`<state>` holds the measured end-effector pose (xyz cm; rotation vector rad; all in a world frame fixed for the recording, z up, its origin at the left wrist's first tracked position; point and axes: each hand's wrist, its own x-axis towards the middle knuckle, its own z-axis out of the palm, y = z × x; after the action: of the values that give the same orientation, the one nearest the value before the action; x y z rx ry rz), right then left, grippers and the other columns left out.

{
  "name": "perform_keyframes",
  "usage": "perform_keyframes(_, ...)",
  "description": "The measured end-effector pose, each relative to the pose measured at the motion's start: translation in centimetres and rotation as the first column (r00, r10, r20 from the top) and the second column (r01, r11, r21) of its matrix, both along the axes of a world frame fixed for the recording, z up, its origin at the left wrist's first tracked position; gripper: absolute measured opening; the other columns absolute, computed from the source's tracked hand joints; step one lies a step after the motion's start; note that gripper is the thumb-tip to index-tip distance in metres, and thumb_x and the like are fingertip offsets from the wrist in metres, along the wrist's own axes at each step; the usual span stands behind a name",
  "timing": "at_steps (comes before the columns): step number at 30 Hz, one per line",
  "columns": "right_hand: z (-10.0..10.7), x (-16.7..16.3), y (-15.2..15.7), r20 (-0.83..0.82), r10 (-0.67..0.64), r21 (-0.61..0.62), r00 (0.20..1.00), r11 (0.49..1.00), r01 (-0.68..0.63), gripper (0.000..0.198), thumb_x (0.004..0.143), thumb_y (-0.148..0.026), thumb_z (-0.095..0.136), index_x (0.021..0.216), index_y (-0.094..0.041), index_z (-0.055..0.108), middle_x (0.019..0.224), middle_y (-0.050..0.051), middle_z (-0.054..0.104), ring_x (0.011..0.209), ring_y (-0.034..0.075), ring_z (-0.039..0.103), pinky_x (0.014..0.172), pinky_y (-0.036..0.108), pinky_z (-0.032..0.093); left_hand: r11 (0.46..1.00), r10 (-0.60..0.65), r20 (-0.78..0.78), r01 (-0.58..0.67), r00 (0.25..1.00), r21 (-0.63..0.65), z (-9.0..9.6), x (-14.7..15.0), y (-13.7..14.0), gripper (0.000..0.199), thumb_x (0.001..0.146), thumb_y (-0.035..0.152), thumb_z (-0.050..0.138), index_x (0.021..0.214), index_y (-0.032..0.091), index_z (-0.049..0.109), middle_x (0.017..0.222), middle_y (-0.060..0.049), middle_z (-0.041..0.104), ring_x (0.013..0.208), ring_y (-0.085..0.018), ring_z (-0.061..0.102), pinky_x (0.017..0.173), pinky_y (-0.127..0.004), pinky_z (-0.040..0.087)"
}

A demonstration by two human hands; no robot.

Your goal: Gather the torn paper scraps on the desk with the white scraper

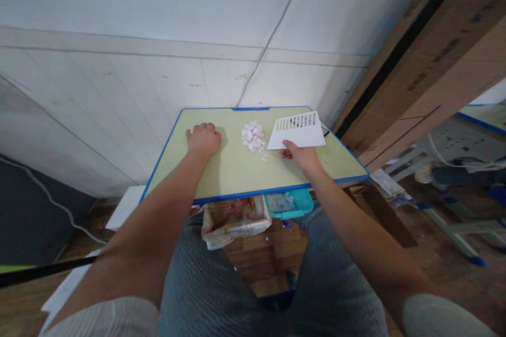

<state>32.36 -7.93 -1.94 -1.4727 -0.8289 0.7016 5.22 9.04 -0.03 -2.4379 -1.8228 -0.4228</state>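
Note:
My right hand (298, 157) grips the lower edge of a white plastic scraper (298, 138), a flat tapered piece with a row of slots along its far side. The thumb lies on top and the fingers are underneath. The scraper is tilted over the right part of the small table (229, 174). Just left of it lies a heap of torn white and pinkish paper scraps (253, 137), with a few loose bits nearer me. On the table's left side rests my left hand (203, 138), palm down, fingers bent and slightly apart, holding nothing visible.
Below the table's front edge are a lined bin (237, 221) and a turquoise plastic box (290, 204) with pale bits inside. A dark object (325, 132) shows partly behind the scraper. Tall cardboard (419, 52) stands on the right, and a cable (272, 37) runs down the wall.

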Motion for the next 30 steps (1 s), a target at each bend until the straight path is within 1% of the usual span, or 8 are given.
perform_keyframes(7, 0.3, -1.3, 0.0, -0.021, -0.008, 0.006, 1.0, 1.0, 0.008, 0.01, 0.098, -0.022, 0.084, 0.104, -0.02, 0.076, 0.077, 0.004, 0.082, 0.066, 0.021, 0.075, 0.067, 0.031, 0.066, 0.994, -0.065, -0.003, 0.065, 0.998, -0.09, -1.2, -2.5, -5.2, 0.06, 0.123, 0.045, 0.036, 0.175, 0.029, 0.061, 0.187, -0.016, 0.053, 0.173, -0.041, 0.046, 0.136, -0.071, 0.04)
perform_keyframes(11, 0.1, -1.4, 0.1, -0.04, 0.028, -0.035, 0.999, 0.999, -0.029, 0.025, 0.112, -0.033, 0.081, 0.129, -0.015, 0.079, 0.118, 0.013, 0.087, 0.096, 0.024, 0.082, 0.09, 0.04, 0.072, 0.987, -0.042, -0.017, 0.038, 0.999, -0.158, -0.9, -3.3, -7.2, 0.068, 0.123, 0.055, 0.034, 0.183, 0.029, 0.054, 0.195, -0.015, 0.041, 0.18, -0.042, 0.036, 0.142, -0.074, 0.033)
perform_keyframes(14, 0.1, -1.4, 0.2, -0.059, 0.072, -0.051, 0.996, 0.996, -0.075, 0.045, 0.115, -0.045, 0.082, 0.152, -0.021, 0.074, 0.153, 0.014, 0.076, 0.128, 0.031, 0.079, 0.107, 0.054, 0.071, 0.983, -0.036, -0.039, 0.028, 0.999, -0.181, -0.7, -3.6, -7.8, 0.072, 0.123, 0.057, 0.033, 0.186, 0.028, 0.051, 0.197, -0.015, 0.038, 0.182, -0.041, 0.034, 0.143, -0.073, 0.031)
perform_keyframes(19, -0.4, -1.4, 0.7, -0.086, 0.087, -0.027, 0.992, 0.996, -0.09, 0.048, 0.114, -0.046, 0.083, 0.154, -0.022, 0.073, 0.156, 0.014, 0.074, 0.131, 0.032, 0.078, 0.109, 0.056, 0.07, 0.99, -0.017, -0.059, 0.009, 0.998, -0.144, -1.0, -4.0, -7.4, 0.068, 0.123, 0.059, 0.034, 0.184, 0.035, 0.054, 0.194, -0.012, 0.044, 0.179, -0.04, 0.038, 0.141, -0.071, 0.036)
perform_keyframes(21, -0.6, -1.4, 0.8, -0.093, 0.07, -0.015, 0.993, 0.997, -0.072, 0.042, 0.115, -0.044, 0.082, 0.148, -0.02, 0.075, 0.146, 0.013, 0.078, 0.121, 0.029, 0.081, 0.103, 0.051, 0.072, 0.991, -0.009, -0.05, 0.003, 0.999, -0.13, -1.1, -4.0, -6.9, 0.067, 0.123, 0.062, 0.035, 0.182, 0.038, 0.056, 0.194, -0.011, 0.045, 0.178, -0.041, 0.039, 0.139, -0.072, 0.038)
perform_keyframes(24, -0.2, -1.3, 1.0, -0.091, 0.036, 0.015, 0.995, 0.999, -0.035, 0.018, 0.114, -0.026, 0.074, 0.126, -0.013, 0.078, 0.104, 0.01, 0.087, 0.087, 0.022, 0.082, 0.078, 0.033, 0.069, 0.988, 0.006, -0.04, -0.012, 0.999, -0.152, -0.7, -3.8, -5.8, 0.069, 0.122, 0.067, 0.038, 0.181, 0.037, 0.057, 0.194, -0.012, 0.045, 0.179, -0.044, 0.037, 0.139, -0.074, 0.037)
perform_keyframes(26, 0.4, -0.9, 1.3, -0.088, 0.03, 0.037, 0.996, 0.999, -0.027, 0.012, 0.105, -0.016, 0.071, 0.116, -0.013, 0.076, 0.081, 0.006, 0.083, 0.07, 0.019, 0.078, 0.062, 0.026, 0.062, 0.981, 0.022, -0.044, -0.03, 0.999, -0.191, -0.2, -3.5, -4.7, 0.074, 0.12, 0.07, 0.041, 0.181, 0.032, 0.057, 0.194, -0.014, 0.044, 0.179, -0.046, 0.037, 0.14, -0.075, 0.036)
perform_keyframes(30, 2.2, 0.6, 2.4, -0.065, 0.045, 0.062, 0.997, 0.997, -0.041, 0.008, 0.095, -0.013, 0.067, 0.101, -0.017, 0.071, 0.061, 0.0, 0.074, 0.05, 0.016, 0.067, 0.049, 0.023, 0.051, 0.982, 0.041, -0.071, -0.054, 0.997, -0.183, 1.0, -2.8, -1.8, 0.079, 0.116, 0.07, 0.049, 0.176, 0.021, 0.062, 0.188, -0.022, 0.051, 0.173, -0.05, 0.046, 0.138, -0.074, 0.04)
